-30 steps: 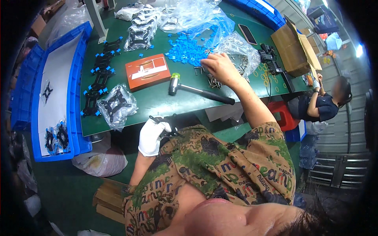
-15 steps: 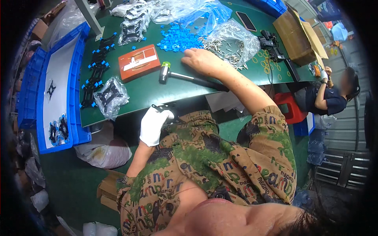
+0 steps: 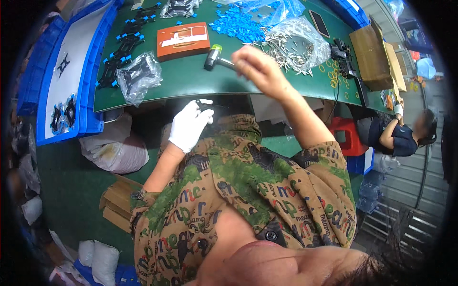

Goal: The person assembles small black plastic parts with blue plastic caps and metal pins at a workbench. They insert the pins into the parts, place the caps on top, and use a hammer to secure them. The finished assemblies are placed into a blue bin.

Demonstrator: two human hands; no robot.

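Note:
My left hand [image 3: 191, 126], in a white glove, is at the table's front edge. Its fingers are closed on a black plate-like part [image 3: 205, 105], mostly hidden by the glove. Bare, my right hand [image 3: 260, 69] hovers over the table with curled fingers. Anything small between its fingertips is hidden. Beneath it lies a hammer [image 3: 212, 58] with a green-tipped head, its handle partly covered by the hand. Beyond are a pile of small blue pieces [image 3: 241, 25] and scattered metal pins [image 3: 288, 47] beside a clear plastic bag [image 3: 316, 46].
A red-brown box [image 3: 183, 45] sits left of the hammer. Black X-shaped frames with blue tips [image 3: 125, 45] line the table's left side, near a bagged frame [image 3: 140, 76]. Blue crates [image 3: 90, 125] flank the table. A phone [image 3: 319, 23], cardboard box [image 3: 374, 59] and another person [image 3: 398, 138] are rightward.
My right hand has drawn back from the blue pieces toward me, over the hammer's handle. The left hand still holds the black part. The whole view has shifted.

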